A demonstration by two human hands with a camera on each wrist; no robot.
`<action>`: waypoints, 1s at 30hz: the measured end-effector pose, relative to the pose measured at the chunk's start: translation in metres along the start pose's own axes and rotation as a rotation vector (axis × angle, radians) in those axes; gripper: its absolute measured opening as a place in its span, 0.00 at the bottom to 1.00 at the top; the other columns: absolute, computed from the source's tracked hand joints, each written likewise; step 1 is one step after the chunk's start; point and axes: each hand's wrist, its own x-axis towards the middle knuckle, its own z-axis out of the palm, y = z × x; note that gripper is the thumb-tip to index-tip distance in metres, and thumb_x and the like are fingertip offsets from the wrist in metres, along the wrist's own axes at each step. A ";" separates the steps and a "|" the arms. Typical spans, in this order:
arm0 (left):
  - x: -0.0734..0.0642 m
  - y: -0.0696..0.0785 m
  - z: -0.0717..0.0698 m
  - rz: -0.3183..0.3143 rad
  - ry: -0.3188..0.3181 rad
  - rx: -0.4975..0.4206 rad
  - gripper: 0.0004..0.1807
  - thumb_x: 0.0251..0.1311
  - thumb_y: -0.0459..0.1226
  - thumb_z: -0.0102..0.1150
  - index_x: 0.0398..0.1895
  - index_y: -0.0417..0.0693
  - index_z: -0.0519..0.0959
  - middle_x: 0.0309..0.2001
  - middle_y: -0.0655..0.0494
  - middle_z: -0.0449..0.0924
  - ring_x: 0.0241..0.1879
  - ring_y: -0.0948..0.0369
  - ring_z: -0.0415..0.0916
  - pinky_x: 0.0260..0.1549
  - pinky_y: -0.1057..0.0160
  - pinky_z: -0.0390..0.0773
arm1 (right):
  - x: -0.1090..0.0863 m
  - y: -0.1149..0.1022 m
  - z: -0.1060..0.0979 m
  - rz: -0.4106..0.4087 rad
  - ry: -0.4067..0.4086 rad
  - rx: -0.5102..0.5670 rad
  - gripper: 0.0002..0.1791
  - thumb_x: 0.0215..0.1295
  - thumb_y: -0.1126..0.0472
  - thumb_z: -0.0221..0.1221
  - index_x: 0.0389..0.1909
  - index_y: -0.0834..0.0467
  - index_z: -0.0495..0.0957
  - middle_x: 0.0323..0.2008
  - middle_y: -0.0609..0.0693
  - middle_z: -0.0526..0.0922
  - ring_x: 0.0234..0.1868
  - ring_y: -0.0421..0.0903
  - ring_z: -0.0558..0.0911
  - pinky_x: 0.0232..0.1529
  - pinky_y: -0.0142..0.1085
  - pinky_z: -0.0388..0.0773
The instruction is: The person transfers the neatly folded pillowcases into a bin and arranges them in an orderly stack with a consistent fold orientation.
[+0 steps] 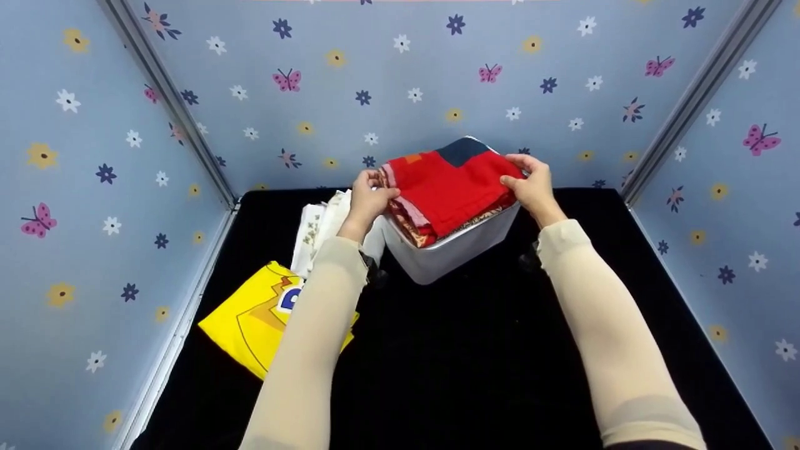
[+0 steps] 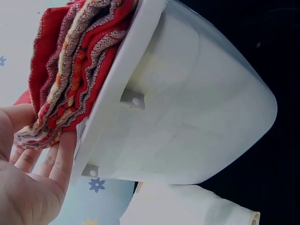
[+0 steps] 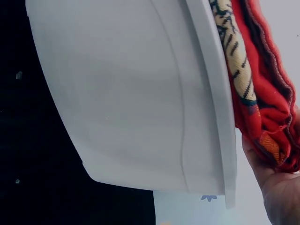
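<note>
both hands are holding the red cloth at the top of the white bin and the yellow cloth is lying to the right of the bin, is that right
Not quite: the yellow cloth lies to the left of the white bin, as the head view shows. The left hand and right hand do hold the red cloth at its top.

Cloth stack's (image 1: 453, 194) sitting on top of the storage bin (image 1: 462, 250), left hand (image 1: 369, 203) holding its left end, right hand (image 1: 532, 187) holding its right. Bin's standing on the tabletop (image 1: 462, 362) near the back wall (image 1: 387, 75). Cloth bundle's (image 1: 315, 228) lying just left of it, and another folded cloth's (image 1: 247, 325) lying in front of that, partly under the left forearm (image 1: 306, 356).
</note>
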 end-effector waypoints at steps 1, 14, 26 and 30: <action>0.000 0.000 -0.001 -0.009 -0.009 -0.001 0.22 0.51 0.25 0.65 0.47 0.40 0.68 0.39 0.50 0.75 0.40 0.58 0.71 0.37 0.66 0.75 | 0.000 0.000 0.001 -0.006 0.002 -0.006 0.25 0.54 0.76 0.64 0.55 0.60 0.80 0.54 0.58 0.81 0.52 0.46 0.78 0.51 0.30 0.74; 0.005 0.004 0.005 0.002 -0.018 0.002 0.25 0.51 0.21 0.62 0.53 0.37 0.67 0.43 0.46 0.75 0.42 0.57 0.72 0.39 0.65 0.78 | 0.008 -0.009 0.004 -0.006 0.015 -0.107 0.24 0.57 0.73 0.64 0.56 0.57 0.80 0.54 0.54 0.82 0.53 0.46 0.78 0.55 0.33 0.74; 0.005 0.001 0.008 0.019 -0.041 0.220 0.26 0.51 0.26 0.65 0.54 0.39 0.68 0.49 0.41 0.79 0.49 0.53 0.74 0.52 0.60 0.74 | 0.005 0.004 0.009 -0.069 -0.017 -0.229 0.22 0.57 0.71 0.65 0.55 0.57 0.81 0.53 0.57 0.82 0.53 0.49 0.78 0.57 0.39 0.73; 0.004 0.002 0.009 0.003 -0.045 0.226 0.26 0.52 0.26 0.64 0.56 0.37 0.67 0.51 0.41 0.78 0.50 0.52 0.74 0.52 0.60 0.75 | 0.006 0.005 0.010 -0.076 -0.016 -0.254 0.22 0.58 0.70 0.65 0.54 0.56 0.81 0.52 0.56 0.83 0.53 0.49 0.78 0.57 0.39 0.72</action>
